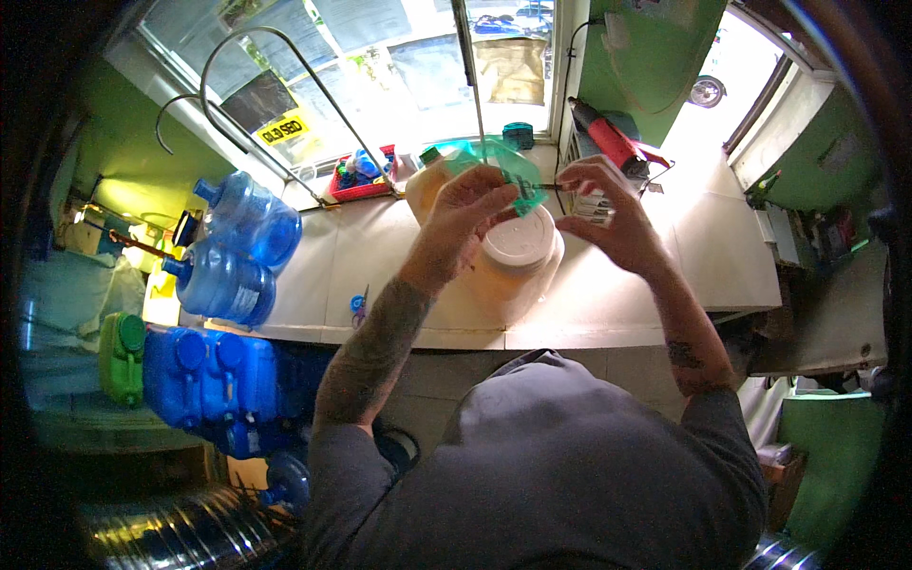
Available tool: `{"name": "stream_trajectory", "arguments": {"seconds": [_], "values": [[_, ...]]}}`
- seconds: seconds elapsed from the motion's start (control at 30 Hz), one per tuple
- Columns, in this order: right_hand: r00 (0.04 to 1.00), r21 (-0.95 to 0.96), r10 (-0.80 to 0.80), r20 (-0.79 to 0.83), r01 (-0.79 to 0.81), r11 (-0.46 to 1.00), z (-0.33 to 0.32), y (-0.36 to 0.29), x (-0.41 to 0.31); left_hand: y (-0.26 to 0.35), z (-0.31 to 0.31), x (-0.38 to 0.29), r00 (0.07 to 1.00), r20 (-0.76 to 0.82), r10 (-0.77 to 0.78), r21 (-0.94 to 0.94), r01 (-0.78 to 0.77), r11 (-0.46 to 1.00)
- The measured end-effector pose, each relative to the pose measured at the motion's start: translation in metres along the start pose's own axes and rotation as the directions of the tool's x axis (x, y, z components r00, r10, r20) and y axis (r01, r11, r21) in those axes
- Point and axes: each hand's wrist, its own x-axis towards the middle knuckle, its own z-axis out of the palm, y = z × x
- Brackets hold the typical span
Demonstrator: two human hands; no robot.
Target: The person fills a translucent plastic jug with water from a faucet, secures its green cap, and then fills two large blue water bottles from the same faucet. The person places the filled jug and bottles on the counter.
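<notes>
My left hand (467,206) pinches a translucent green plastic piece (524,171) that bears dark print. It is raised above a large plastic jar with a whitish round lid (521,239), which stands on the tiled counter. To the right of the green piece, my right hand (609,214) is raised with thumb and fingers apart. A thin dark strip (548,187) reaches from the green piece towards its fingertips; whether they touch it is unclear. Behind my left hand stands another pale yellowish container (425,189), partly hidden.
Scissors (360,308) lie on the counter (306,299) left of my arm. Blue water bottles (224,281) lie at the left end, with blue jugs (239,370) below. A red basket (353,191) sits by the window; a red-and-black heat gun (605,135) rests behind my right hand. A curved metal tube (306,68) rises at left.
</notes>
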Motion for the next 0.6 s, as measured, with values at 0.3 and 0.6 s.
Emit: {"name": "stream_trajectory", "arguments": {"seconds": [0.3,0.6], "values": [[0.917,0.441,0.081,0.391,-0.264,0.858,0.0,-0.007,0.002,0.001,0.048,-0.036,0.721,-0.074,0.689,0.908,-0.237,0.345],[0.807,0.245,0.125,0.577,-0.317,0.916,-0.016,0.008,0.011,0.028,-0.002,-0.034,0.965,0.107,0.238,0.878,-0.204,0.433]]}}
